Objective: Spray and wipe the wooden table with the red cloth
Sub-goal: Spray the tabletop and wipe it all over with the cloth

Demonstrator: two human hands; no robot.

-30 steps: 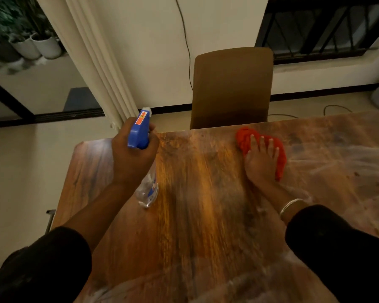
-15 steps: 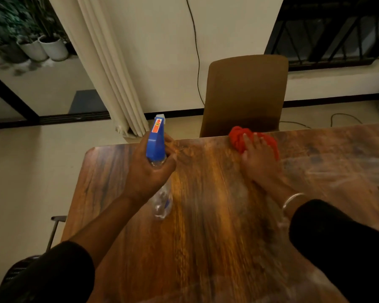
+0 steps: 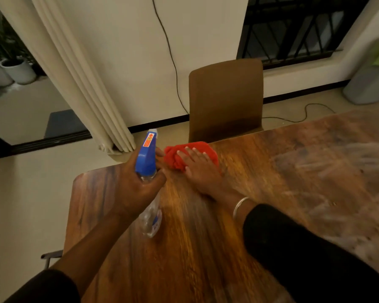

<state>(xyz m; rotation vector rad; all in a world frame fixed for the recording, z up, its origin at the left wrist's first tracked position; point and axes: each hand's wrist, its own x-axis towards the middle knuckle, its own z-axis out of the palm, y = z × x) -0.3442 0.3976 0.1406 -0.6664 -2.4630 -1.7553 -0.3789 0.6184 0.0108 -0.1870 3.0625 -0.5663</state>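
Observation:
My left hand point(image 3: 138, 189) grips a clear spray bottle with a blue trigger head point(image 3: 146, 158), held upright just above the wooden table point(image 3: 206, 248) near its far left corner. My right hand point(image 3: 200, 169) lies flat with straight fingers on the bunched red cloth point(image 3: 175, 157), pressing it onto the table at the far edge, right beside the bottle's head. Wet smeared streaks cover the table's right part.
A brown chair point(image 3: 225, 99) stands against the table's far edge, just behind the cloth. A cream curtain point(image 3: 79, 79) hangs at the left, a black cable point(image 3: 302, 115) lies on the floor, and a grey bin point(image 3: 370, 84) stands at the far right.
My right hand has slid the red cloth leftward along the far edge, close to the spray bottle. My left hand with the bottle has stayed near the left corner.

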